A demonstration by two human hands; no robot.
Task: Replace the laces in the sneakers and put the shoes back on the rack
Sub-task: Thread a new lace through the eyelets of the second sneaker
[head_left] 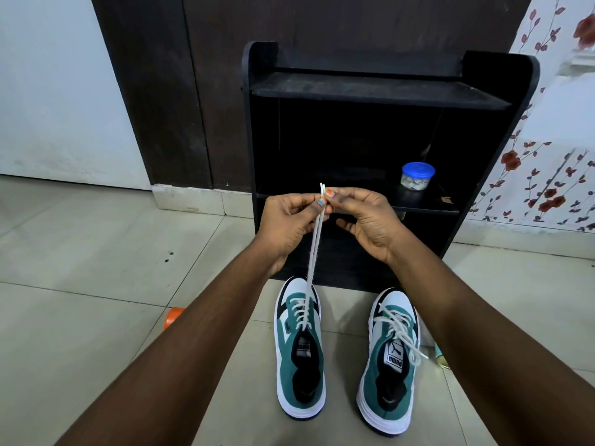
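far left: pale wall, dark wooden door, glossy grey floor tiles (80,284); orange round object (172,318) peeking out beside the left forearm, too hidden to name.

left hand (286,217) raised in front of the rack, thumb and fingertips closed in a pinch on the 2 ends of the white lace (314,252). both strands drawn taut and side by side, tips level just above the fingers, running down into the top eyelets of the left sneaker (299,349). flat woven cord, soft and limp, nearly weightless; stiff only at the capped tips, so best pinched just below those for threading or knotting. likely slippery enough to creep back through eyelets if let go.

right hand (367,217) touching the same lace ends, forefinger and thumb nipped on them, other fingers loosely curled and holding nothing.

left sneaker on the floor, toe toward the rack: teal suede-like upper, white and black panels, thick white rubber sole; light, firm at sole and heel, best lifted by the heel collar. right sneaker (391,358) just beside it, laced, ends lying loose.

black shoe rack (515,140) far, matte boards, dusty; small clear jar with blue lid (417,177) on the middle shelf. floral wallpaper far right.
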